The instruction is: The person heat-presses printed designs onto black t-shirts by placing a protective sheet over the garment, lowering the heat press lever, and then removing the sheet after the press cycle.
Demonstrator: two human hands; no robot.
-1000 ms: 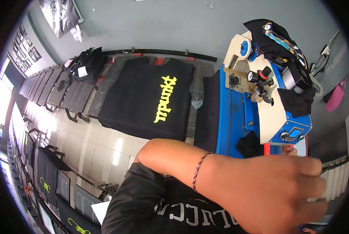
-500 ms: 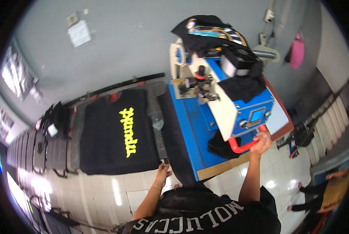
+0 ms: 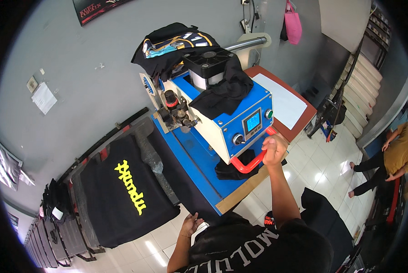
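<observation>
My right hand point(image 3: 275, 150) is wrapped round the red handle point(image 3: 248, 164) on the front of a blue and cream heat press point(image 3: 209, 129). Below the press head, a crumpled black cloth point(image 3: 226, 170) lies on the blue base. My left hand point(image 3: 191, 224) hangs low, its fingers loosely apart, beside the front edge of a black fabric piece point(image 3: 186, 175) along the base's left side. Whether its fingertips touch that fabric I cannot tell. Further left, a black shirt point(image 3: 110, 200) with yellow lettering lies flat on a dark printing board point(image 3: 156, 166).
Black garments point(image 3: 179, 43) and a black fan-like unit point(image 3: 208, 61) sit on top of the press. Behind it stands a brown board with a white sheet point(image 3: 280, 102). Another person point(image 3: 395, 152) is at the far right, near stairs point(image 3: 359, 91). More boards point(image 3: 49, 241) line the left.
My view has turned rightward and nearer, so the press and shirt appear further left and larger. My right hand stays on the red handle. My left hand remains by the black fabric's front edge.
</observation>
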